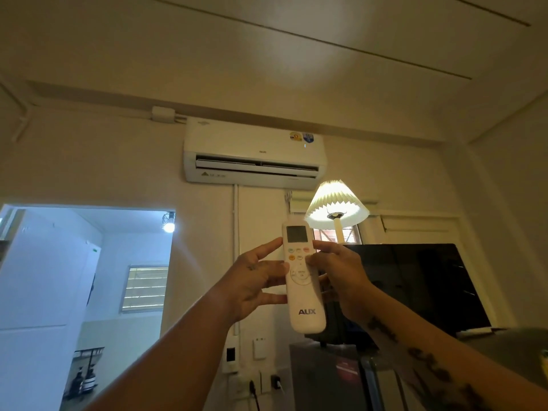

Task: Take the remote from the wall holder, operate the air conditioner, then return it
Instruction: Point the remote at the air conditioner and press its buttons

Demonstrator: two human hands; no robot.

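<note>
The left hand [252,280] reaches up from the lower left, fingers spread, their tips touching the left edge of the white remote [302,277] and steadying it. The remote stands upright between both hands, screen end up, raised below the wall-mounted air conditioner [255,152]. The right hand [341,277] grips the remote's right side, its thumb lying across the coloured buttons. Both forearms stretch upward and forward. A lit lamp [336,203] glows just behind the remote, to its right
</note>
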